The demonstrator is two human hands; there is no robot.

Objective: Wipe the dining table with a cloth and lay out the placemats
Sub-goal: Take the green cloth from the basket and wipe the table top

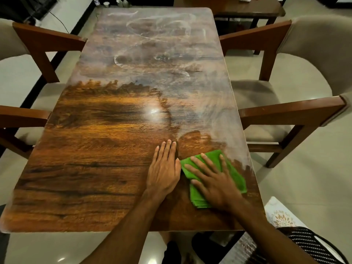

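The wood table (pixel 95 159) is shiny near, cloudy far. The right hand (pixel 215 183) presses a green cloth (pixel 236 176), fingers spread flat. The left hand (pixel 163 172) lies flat beside it. Chairs (pixel 297 88) stand at both sides.

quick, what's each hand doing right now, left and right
Left hand: open, flat on the table, holding nothing.
Right hand: open, fingers spread, pressing the cloth onto the table.
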